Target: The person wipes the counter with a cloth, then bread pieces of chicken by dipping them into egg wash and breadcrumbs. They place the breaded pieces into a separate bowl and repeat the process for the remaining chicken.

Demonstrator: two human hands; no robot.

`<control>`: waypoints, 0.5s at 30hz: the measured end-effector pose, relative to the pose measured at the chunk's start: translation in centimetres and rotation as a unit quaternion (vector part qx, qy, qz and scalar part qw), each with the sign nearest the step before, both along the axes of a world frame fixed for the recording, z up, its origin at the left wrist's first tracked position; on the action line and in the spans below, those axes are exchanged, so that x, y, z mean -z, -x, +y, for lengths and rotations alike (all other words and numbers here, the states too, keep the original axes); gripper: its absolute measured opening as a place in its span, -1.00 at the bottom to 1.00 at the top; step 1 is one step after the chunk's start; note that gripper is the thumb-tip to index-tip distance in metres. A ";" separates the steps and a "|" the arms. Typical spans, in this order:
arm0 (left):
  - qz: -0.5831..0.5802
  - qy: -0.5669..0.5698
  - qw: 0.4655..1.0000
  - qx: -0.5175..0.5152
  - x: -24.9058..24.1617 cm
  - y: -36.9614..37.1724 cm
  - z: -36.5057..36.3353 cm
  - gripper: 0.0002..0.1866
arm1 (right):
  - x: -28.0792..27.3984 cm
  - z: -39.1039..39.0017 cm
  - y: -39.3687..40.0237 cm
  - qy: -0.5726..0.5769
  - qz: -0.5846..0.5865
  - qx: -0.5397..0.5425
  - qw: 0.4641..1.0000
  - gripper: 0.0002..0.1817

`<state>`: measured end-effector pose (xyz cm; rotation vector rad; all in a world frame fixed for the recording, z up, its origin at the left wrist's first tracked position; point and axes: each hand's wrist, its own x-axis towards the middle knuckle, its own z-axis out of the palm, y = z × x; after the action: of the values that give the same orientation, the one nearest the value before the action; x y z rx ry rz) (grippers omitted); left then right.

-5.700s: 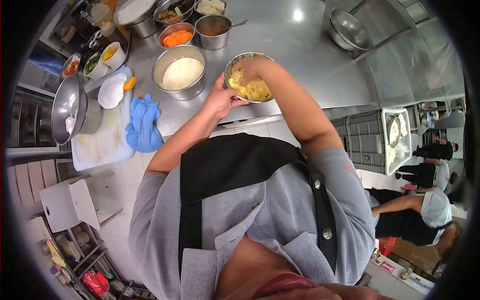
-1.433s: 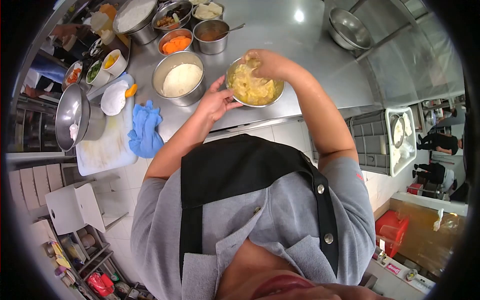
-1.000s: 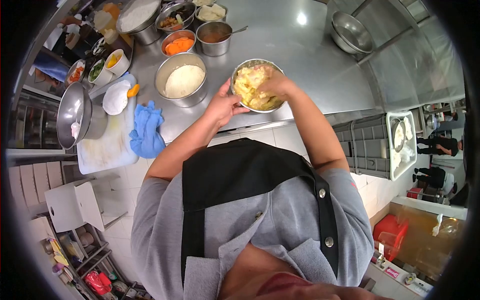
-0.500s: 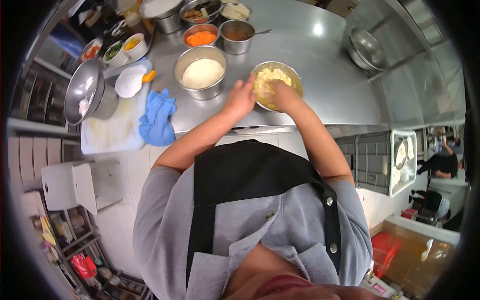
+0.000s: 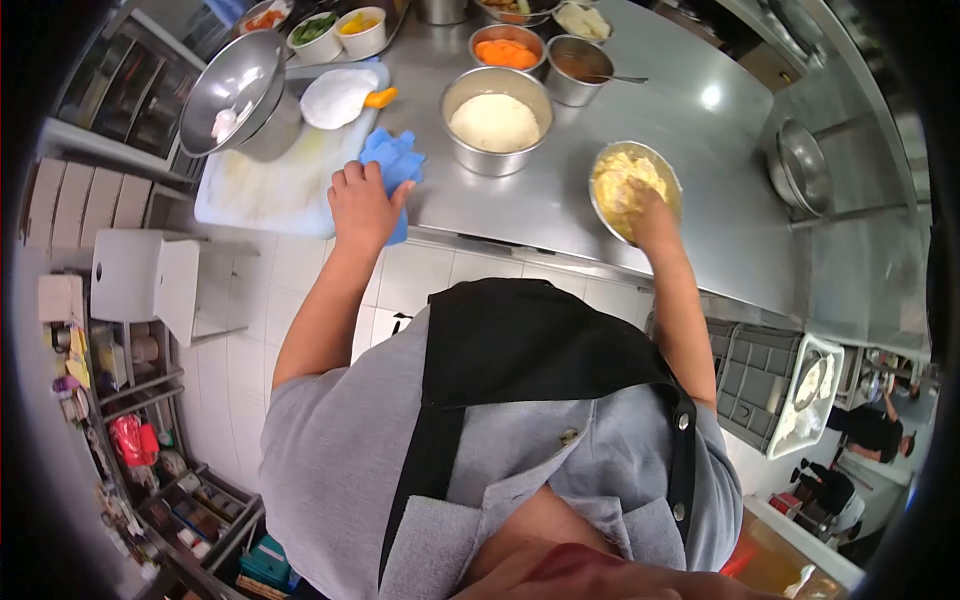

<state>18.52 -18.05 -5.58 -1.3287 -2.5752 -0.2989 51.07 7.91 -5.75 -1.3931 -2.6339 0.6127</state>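
My left hand (image 5: 363,205) lies on the blue cloth (image 5: 393,158) by the right edge of the white cutting board (image 5: 265,192), fingers spread over it. Inside a metal bowl (image 5: 676,180) at the counter's front edge is a yellow, lumpy mixture (image 5: 622,185). My right hand (image 5: 650,215) reaches into that bowl, its fingertips hidden in the mixture. Between the hands, farther back, stands a metal pot (image 5: 541,97) holding a pale, grainy substance (image 5: 494,124).
Tilted metal bowls (image 5: 238,90) and a white piece with an orange handle (image 5: 340,98) rest on the board. Behind are sliced carrots (image 5: 506,53) and a sauce pot with a spoon (image 5: 575,85). Two people (image 5: 872,428) are far right.
My left hand has left the yellow mixture's bowl and moved left onto the blue cloth. My right hand stays in the bowl. The camera view has shifted, so the counter items appear farther right.
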 end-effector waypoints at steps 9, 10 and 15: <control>-0.171 0.078 0.982 -0.002 3.5 -1.0 0.1 -0.65 | -0.2 0.6 -6.2 0.002 0.011 0.096 0.995 -0.39; -0.177 0.069 0.981 0.051 3.4 -1.9 0.5 -0.66 | -0.1 0.9 -7.4 -0.008 0.012 0.105 0.994 -0.39; -0.205 0.004 0.928 0.311 2.8 -7.2 3.8 -0.74 | -0.2 1.4 -11.7 0.003 0.006 0.159 0.987 -0.38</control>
<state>25.77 -14.28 -8.41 -2.2727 -2.3582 -0.7393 62.75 9.29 -5.52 -1.7545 -2.3259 0.5843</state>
